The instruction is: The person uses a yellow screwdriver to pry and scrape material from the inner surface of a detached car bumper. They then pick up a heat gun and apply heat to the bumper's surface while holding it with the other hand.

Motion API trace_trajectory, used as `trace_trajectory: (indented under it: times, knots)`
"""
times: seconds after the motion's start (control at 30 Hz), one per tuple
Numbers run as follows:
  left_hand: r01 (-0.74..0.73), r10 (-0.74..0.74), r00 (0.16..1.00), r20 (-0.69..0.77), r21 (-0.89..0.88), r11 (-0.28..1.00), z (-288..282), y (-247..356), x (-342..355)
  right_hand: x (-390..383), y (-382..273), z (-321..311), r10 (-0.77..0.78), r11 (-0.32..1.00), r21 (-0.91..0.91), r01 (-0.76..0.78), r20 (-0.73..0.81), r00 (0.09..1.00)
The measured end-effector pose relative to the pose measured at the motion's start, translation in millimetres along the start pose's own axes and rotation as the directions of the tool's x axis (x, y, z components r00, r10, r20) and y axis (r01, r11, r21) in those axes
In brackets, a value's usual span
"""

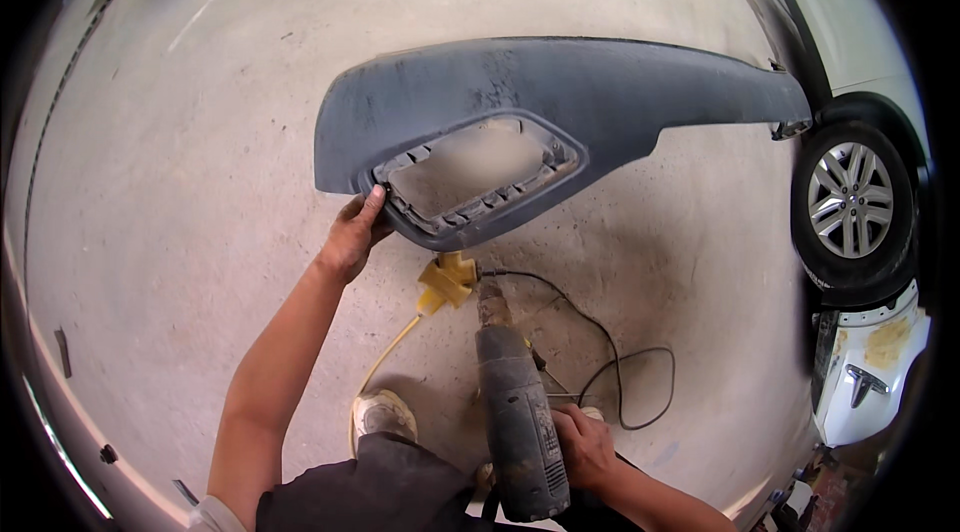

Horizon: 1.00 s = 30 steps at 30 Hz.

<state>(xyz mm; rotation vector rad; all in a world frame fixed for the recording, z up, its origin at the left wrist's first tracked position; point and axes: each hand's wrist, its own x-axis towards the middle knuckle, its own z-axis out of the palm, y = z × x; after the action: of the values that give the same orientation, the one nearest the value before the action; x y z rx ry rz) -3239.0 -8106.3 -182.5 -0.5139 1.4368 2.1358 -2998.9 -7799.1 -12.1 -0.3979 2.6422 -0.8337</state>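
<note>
My left hand (350,240) grips the lower left edge of a dark grey plastic car bumper piece (420,97), thumb on top beside its opening. The piece stretches across the upper middle, with scuffs on its surface and clips around the four-sided opening. Below it, my right hand (586,447) is closed around the handle of a worn black heat gun (522,407). The gun's rusty nozzle points up toward the bumper piece's lower edge, with a gap between them. Most of the handle is hidden behind the gun's body.
On the concrete floor (200,262) lies a yellow socket block (445,282) with a yellow cable (385,362). A black cord (612,332) loops to its right. My shoe (385,414) is close to the yellow cable. A white car with a wheel (852,200) stands at the right.
</note>
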Motion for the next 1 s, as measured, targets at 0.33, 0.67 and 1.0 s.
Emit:
trace_trajectory:
  times: [0.33,0.67,1.0]
  knots:
    - [-0.005,0.007,0.996,-0.090,0.018,1.000,-1,6,1,31,-19,29,0.067,0.996,0.066,-0.062,-0.076,0.995]
    - [0.052,-0.051,0.990,-0.133,0.003,0.999,-16,-18,20,34,-11,55,0.138,0.962,0.247,-0.115,-0.078,0.987]
    - [0.075,-0.099,0.984,-0.145,-0.159,0.984,-2,0,10,33,3,58,0.602,0.127,0.903,-0.411,0.260,0.755]
